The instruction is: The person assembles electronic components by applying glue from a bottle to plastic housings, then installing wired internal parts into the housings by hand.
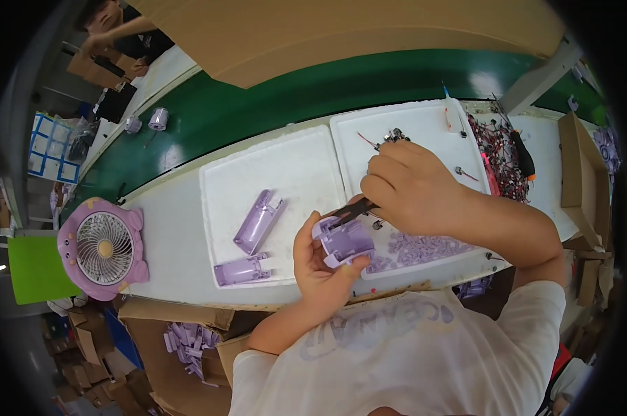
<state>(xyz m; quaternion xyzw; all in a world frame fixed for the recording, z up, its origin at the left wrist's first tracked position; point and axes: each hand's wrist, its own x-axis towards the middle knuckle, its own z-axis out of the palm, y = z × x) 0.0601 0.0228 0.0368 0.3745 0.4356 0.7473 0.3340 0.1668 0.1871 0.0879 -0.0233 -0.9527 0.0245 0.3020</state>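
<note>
My left hand [318,274] is closed round a lilac plastic housing [348,244], its hollow side facing up. My right hand [414,187] grips a slim black tool that looks like tweezers [355,210]. The tool's tip reaches into the housing's upper left end; what it touches there is too small to tell. To the left, two lilac half-shells [259,222] lie in a white tray [216,187]. Under my right hand, a second white tray [341,128] holds many small lilac pieces [424,249] and some small wired parts [394,135].
A lilac fan [106,247] stands at the table's left end. Right of the trays lie a heap of wired parts [497,149] and a black-and-orange screwdriver [523,156]. Cardboard boxes [182,388] flank the table, one holding lilac shells. Across a green belt [279,93], another person [137,41] works.
</note>
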